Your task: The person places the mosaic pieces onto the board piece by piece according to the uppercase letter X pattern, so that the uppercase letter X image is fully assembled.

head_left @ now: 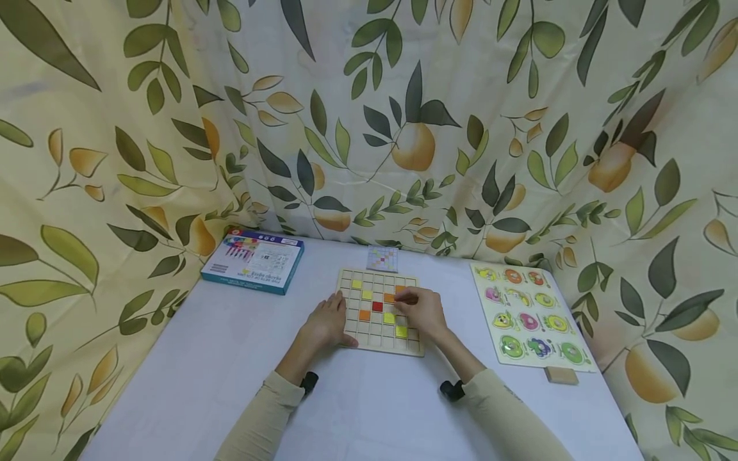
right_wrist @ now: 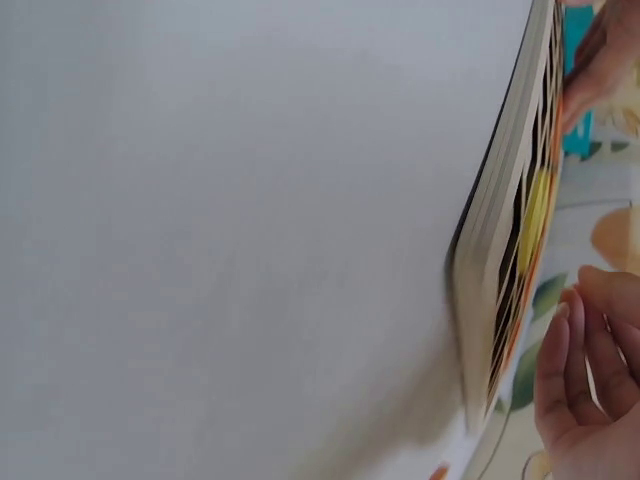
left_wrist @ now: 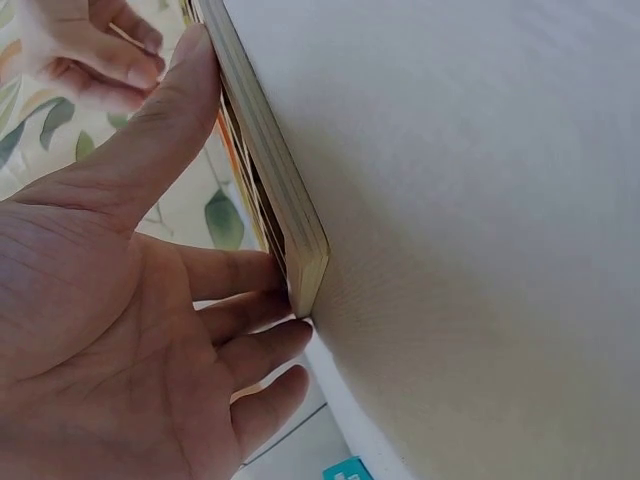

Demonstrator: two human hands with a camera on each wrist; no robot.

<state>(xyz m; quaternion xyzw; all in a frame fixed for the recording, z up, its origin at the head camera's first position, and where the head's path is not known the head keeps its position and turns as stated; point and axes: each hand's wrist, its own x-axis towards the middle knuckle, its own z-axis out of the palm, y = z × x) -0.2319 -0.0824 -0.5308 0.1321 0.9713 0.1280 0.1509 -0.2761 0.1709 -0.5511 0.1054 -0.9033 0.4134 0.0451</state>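
While we look down from the head view, we see a wooden grid board lying flat near the middle of the desk. Some of its squares hold tiles in yellow, orange and red.

Our left hand lies at the left edge of the board. Its fingers are straight and rest flat against that edge, and the thumb lies along the board's side in the left wrist view. It grips nothing.

Our right hand rests on the right part of the board. Its fingers are bent and meet at an orange tile near the board's far right squares. We think the fingertips pinch that tile, but the hand hides part of it.

Both arms come in from the near edge of the desk, in beige sleeves, with the elbows wide and the wrists turned in to the board.

A blue box lies by the far left corner. A small color card stands just behind the board. A fruit puzzle lies along the right edge, well apart from the hands.
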